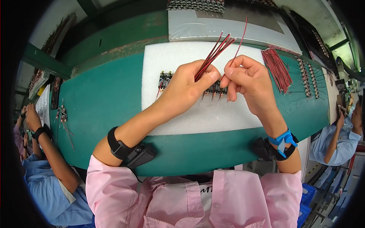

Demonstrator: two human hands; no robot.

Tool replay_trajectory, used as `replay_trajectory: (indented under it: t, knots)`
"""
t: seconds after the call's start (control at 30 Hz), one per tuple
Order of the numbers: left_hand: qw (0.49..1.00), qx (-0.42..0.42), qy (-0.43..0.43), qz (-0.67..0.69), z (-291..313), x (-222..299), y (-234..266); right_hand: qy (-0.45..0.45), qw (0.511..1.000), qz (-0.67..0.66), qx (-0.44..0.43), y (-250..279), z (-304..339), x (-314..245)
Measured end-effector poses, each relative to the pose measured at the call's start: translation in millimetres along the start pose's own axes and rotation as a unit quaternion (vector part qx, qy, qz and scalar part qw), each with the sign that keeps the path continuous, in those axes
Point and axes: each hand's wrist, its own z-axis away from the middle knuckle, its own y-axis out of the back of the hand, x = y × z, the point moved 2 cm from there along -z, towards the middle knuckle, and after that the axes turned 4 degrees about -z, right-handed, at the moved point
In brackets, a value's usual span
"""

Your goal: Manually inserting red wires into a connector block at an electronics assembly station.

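My left hand [192, 83] is closed around a small bundle of red and black wires [213, 56], whose tips point up and to the right. Close beside it, my right hand [246, 81] pinches a single red wire [241, 41] that stands up above the fingers. Beneath both hands lies a row of small circuit boards [165, 80] on a white foam sheet [182, 117]. My hands cover the middle of that row. Short wire ends stick out from the boards' near side.
A pile of red and black wires [276, 71] lies right of the foam on the green mat [102, 102]. Beyond it are strips of small boards [305, 78]. More wired boards [63, 114] lie at left. Co-workers in blue [57, 190] sit on both sides.
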Motion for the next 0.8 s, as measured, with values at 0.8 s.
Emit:
replay_trajectory:
  t: [0.8]
  knots:
    - [0.995, -0.018, -0.086, -0.054, -5.6, -8.6, -3.6, 0.047, 0.985, 0.158, 0.044, -0.2, 7.0, 5.8]
